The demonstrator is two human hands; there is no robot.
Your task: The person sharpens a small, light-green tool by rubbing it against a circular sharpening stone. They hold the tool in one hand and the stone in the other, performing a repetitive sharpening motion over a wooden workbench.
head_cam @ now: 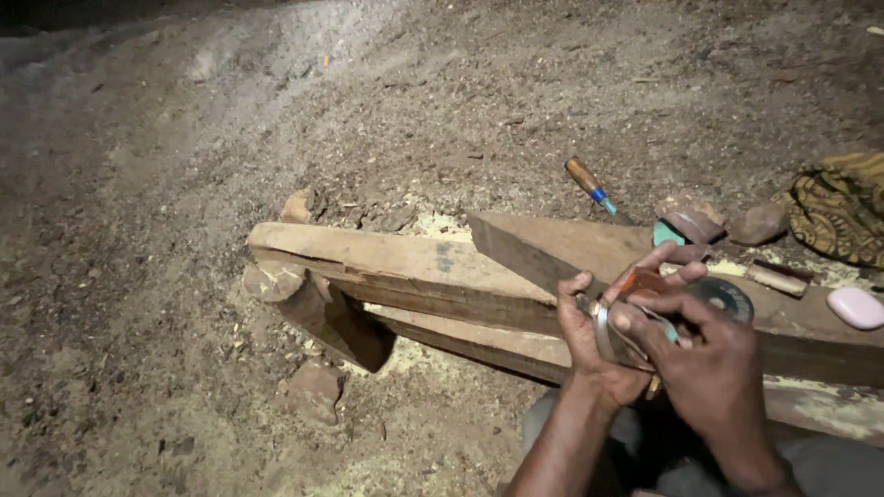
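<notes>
Left hand (pixel 589 345) grips a round metal disc-shaped tool (pixel 615 336) over the lap; right hand (pixel 704 364) closes on its edge — work appears underway. Beyond, wooden beams (pixel 405 267) on sawdust-strewn ground (pixel 138 276) — a chisel (pixel 589 184) farther back.

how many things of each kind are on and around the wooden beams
long brown wooden beams: 2
wooden-handled chisels: 2
round grey grinding disc: 1
pale pink oval block: 1
patterned brown cloth: 1
total: 7
</notes>
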